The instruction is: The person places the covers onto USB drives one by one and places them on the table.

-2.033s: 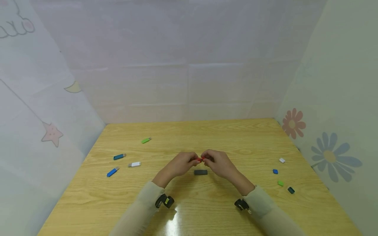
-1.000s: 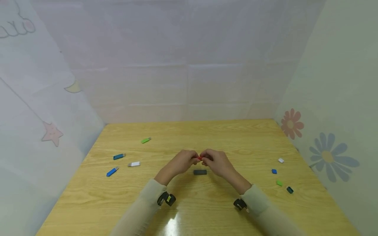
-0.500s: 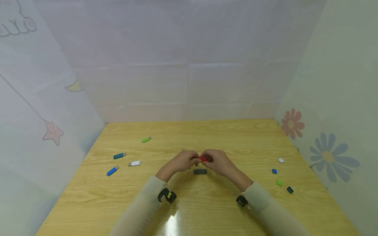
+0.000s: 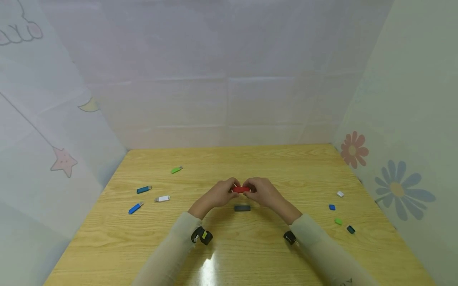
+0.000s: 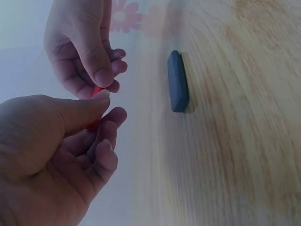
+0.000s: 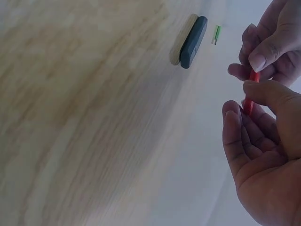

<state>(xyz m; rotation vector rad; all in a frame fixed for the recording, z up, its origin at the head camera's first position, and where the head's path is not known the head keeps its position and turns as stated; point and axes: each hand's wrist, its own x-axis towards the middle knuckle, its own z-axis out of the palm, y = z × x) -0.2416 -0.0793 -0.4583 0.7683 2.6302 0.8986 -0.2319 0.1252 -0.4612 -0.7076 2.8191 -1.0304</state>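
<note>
Above the middle of the table, a red USB stick point(image 4: 241, 190) is pinched at both ends. My left hand point(image 4: 222, 192) holds its left end between thumb and fingers, and my right hand point(image 4: 262, 194) grips the right end the same way. No metal plug shows on it; fingers cover the ends. In the left wrist view, thumbs and fingertips hide most of the red stick point(image 5: 95, 90). More of the stick point(image 6: 251, 92) shows in the right wrist view. On the table just below the hands lies a dark grey capped USB stick point(image 4: 242, 208).
Uncapped USB sticks lie at left: green point(image 4: 176, 170), teal point(image 4: 144, 190), white point(image 4: 162, 198) and blue point(image 4: 136, 207). Small caps lie at right: white point(image 4: 340, 194), blue point(image 4: 332, 207), green point(image 4: 338, 221) and dark teal point(image 4: 351, 229). Printed sheets wall the table's back and sides.
My fingers have shifted outward along the red stick, so more of it shows between the hands than before. Both hands have risen slightly. The things on the table have stayed put.
</note>
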